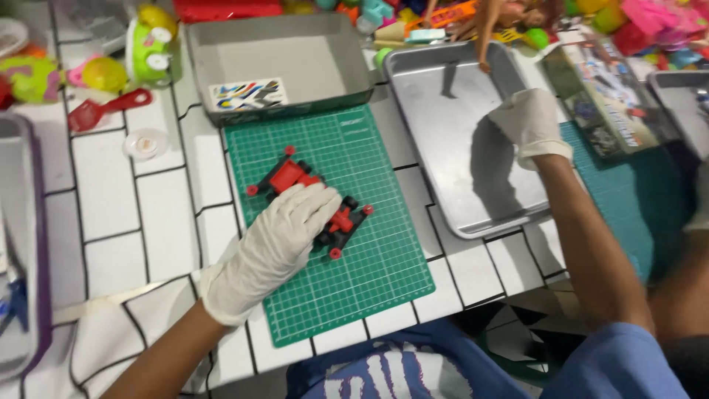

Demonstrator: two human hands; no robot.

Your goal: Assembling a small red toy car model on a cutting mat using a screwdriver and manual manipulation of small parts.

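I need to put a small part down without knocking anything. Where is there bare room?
Bare: the metal tray floor left of the right hand, the cutting mat below the red toy car, and white tiles left of it. Crowded: the toy pile along the top.

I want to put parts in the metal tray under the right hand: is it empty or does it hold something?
Empty: the metal tray shows only bare metal and shadows; the right hand rests on its edge.

One green cutting mat (347,244) lies on the bench; on it sits one red toy car (306,196). Beside the mat are two metal trays (450,140) (676,103), one grey box (277,63) and one red scoop (103,109). Two gloved hands (277,240) (530,122) show.
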